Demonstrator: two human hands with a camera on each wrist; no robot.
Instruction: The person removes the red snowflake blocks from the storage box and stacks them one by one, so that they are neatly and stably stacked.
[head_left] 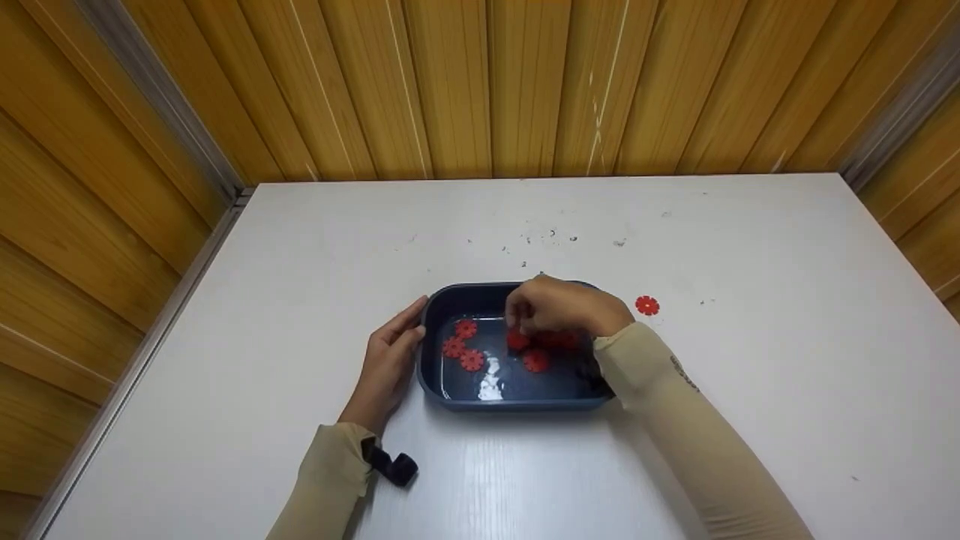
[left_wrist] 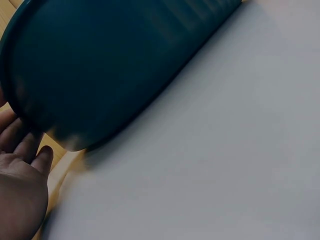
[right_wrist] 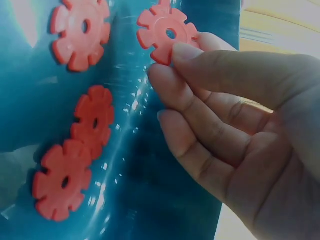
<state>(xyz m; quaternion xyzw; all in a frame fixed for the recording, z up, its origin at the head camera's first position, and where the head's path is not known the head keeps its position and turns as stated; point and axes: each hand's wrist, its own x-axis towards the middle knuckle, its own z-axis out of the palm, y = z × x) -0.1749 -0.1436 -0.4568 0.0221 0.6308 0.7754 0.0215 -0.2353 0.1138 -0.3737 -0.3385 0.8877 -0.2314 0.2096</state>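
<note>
A dark blue rectangular tub (head_left: 510, 406) stands on the white table with several red notched plastic discs (head_left: 472, 360) lying on its floor. My left hand (head_left: 388, 367) rests against the tub's left wall from outside, its fingers extended. In the left wrist view that hand (left_wrist: 22, 175) touches the tub's outer side (left_wrist: 100, 75). Over the tub's right half reaches my right hand (head_left: 566, 304). The right wrist view shows this hand (right_wrist: 230, 125) pinching a red notched disc (right_wrist: 155, 31) between thumb and fingers. Other discs (right_wrist: 62, 180) lie close by inside the tub.
One red notched disc (head_left: 647, 305) lies on the white table (head_left: 750, 360), right of the tub. Small dark marks dot the tabletop behind the tub. A black strap (head_left: 394, 466) hangs from the left sleeve. Wood-patterned panels (head_left: 517, 90) enclose the table's back and sides.
</note>
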